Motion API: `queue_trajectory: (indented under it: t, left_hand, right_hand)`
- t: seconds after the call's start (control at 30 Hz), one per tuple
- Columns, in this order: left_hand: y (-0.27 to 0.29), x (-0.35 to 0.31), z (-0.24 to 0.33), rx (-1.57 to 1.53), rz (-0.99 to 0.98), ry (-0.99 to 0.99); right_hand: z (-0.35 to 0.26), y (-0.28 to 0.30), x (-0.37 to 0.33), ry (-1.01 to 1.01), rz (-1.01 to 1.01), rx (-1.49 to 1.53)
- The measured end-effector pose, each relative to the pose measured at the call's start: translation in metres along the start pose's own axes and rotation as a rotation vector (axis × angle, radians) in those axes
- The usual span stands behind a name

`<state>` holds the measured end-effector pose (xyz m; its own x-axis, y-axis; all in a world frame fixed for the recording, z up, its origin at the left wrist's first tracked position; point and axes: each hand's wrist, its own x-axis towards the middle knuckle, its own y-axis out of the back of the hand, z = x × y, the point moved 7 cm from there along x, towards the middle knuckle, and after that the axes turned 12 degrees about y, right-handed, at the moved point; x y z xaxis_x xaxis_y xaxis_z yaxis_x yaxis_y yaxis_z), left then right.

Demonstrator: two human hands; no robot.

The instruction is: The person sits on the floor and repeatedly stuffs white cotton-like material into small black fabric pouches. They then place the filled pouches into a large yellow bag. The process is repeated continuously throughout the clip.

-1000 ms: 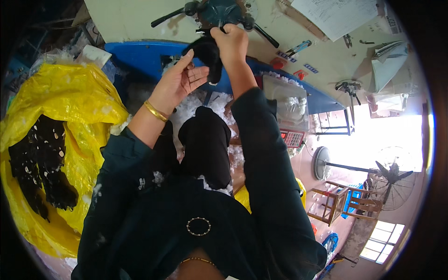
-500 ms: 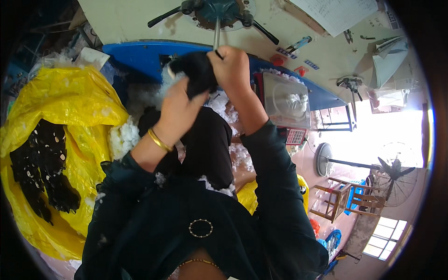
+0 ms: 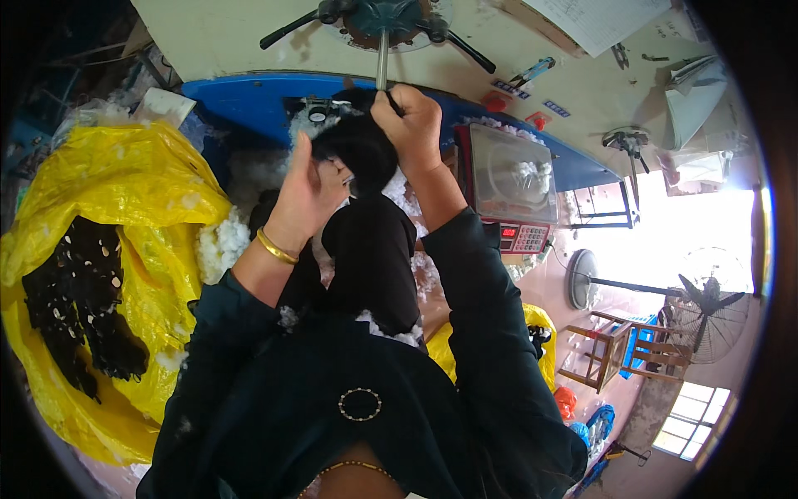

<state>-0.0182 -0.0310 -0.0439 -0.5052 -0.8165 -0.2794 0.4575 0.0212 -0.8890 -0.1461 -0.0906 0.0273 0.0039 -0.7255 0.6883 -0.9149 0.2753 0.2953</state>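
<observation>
On the left side of the frame, a big yellow bag [image 3: 158, 208] holds black cloth scraps [image 3: 104, 303] with pale spots. Fluffy white stuffing [image 3: 223, 248] sits by its right edge. In the upper middle, the left hand [image 3: 306, 200] is loosely open, thumb apart, beside a floppy black cloth piece [image 3: 371, 158]. The right hand [image 3: 413, 129] squeezes that piece's top, at the bottom end of a shiny metal tube [image 3: 382, 66]. Farther right are a red digital scale [image 3: 528, 239] and a standing fan [image 3: 706, 320].

It is a workshop: dark-green metal machine [image 3: 386, 17] at top centre, white fluffy fibre [image 3: 223, 245], yellow plastic sack [image 3: 166, 175] at left.
</observation>
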Motion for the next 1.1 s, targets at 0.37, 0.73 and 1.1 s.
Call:
queue_trajectory:
  t: [0.37,0.73,1.1]
  left_hand:
    - [-0.03,0.021,0.025,1.085,0.173,-0.631]
    - [-0.038,0.044,0.049,1.485,0.181,-0.97]
    - [-0.03,0.03,0.047,0.66,0.063,-0.202]
  right_hand:
    - [0.027,-0.005,0.009,0.091,0.019,0.021]
    - [0.03,-0.004,0.039,0.226,0.071,-0.018]
    - [0.01,-0.002,0.03,-0.054,0.081,-0.091]
